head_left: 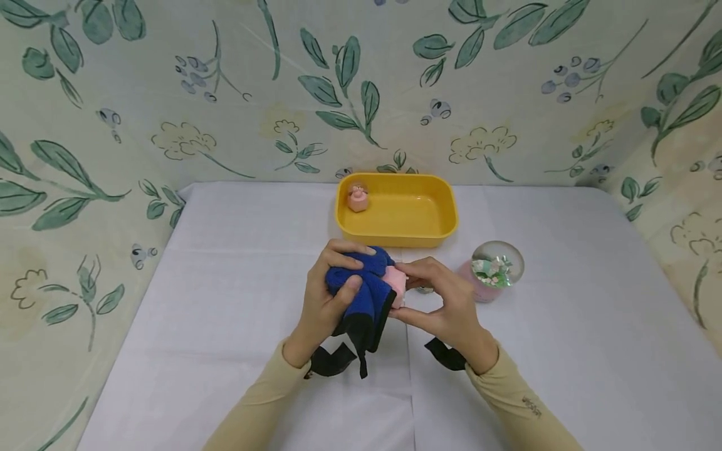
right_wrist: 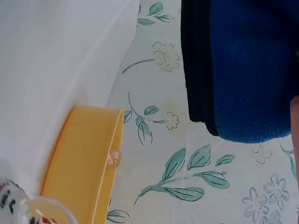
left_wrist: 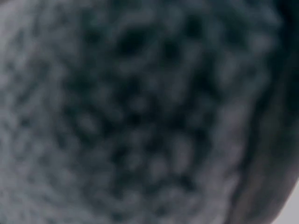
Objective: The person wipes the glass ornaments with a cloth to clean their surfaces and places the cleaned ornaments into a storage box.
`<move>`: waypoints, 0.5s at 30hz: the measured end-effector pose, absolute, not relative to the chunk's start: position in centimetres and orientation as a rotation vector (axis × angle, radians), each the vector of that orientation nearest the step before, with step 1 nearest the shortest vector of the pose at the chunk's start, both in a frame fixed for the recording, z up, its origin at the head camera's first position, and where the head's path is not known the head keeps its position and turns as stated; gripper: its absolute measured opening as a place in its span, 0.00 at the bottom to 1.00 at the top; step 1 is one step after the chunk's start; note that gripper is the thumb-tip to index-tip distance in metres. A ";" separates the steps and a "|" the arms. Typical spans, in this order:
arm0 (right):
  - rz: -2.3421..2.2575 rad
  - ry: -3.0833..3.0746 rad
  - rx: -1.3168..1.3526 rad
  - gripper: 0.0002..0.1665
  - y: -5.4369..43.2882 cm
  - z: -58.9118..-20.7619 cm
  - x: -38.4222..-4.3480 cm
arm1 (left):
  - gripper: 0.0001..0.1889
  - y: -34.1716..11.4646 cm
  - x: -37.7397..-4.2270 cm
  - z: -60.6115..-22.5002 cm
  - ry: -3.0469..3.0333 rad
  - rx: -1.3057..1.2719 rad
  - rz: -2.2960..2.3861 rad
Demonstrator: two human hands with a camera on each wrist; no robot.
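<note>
A blue cloth with black edging (head_left: pixel 363 307) is bunched in my left hand (head_left: pixel 327 291), whose fingers and thumb grip it over a small pink object. Only that pink block-like part (head_left: pixel 397 285) shows at the cloth's right side; the rest is hidden. My right hand (head_left: pixel 445 300) pinches the pink part between thumb and fingers. In the right wrist view the blue cloth (right_wrist: pixel 252 70) hangs at upper right, a finger (right_wrist: pixel 295 130) beside it. Dark, blurred fabric (left_wrist: pixel 140 112) fills most of the left wrist view.
A yellow tray (head_left: pixel 395 240) stands behind my hands, with a small pink figurine (head_left: pixel 358 198) in its left end. To the right is a snow globe (head_left: pixel 496 266) on a pink base. Another small thing (head_left: pixel 424 289) is mostly hidden behind my right hand.
</note>
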State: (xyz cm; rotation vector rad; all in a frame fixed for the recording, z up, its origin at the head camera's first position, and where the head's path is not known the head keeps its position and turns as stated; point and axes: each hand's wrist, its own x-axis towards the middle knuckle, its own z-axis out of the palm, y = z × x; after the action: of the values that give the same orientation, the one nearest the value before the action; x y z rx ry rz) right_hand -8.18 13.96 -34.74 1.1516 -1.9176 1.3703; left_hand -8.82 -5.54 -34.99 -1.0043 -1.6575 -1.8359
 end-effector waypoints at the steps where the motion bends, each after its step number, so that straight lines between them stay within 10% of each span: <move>1: 1.407 -1.930 1.131 0.33 13.9 -34.8 -8.1 | 0.17 -5.5 -8.9 -35.0 -1.655 -1.018 -1.825; 15: 1.767 -2.132 0.950 0.36 13.8 -34.7 -7.0 | 0.16 -5.4 -9.0 -35.1 -1.644 -1.026 -1.746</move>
State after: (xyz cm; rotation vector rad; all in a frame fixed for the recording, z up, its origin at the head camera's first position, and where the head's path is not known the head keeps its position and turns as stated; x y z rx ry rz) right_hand -6.98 13.77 -34.72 0.9504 -2.1325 1.7670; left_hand -8.99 -5.44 -35.08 -1.0260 -1.6437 -1.7464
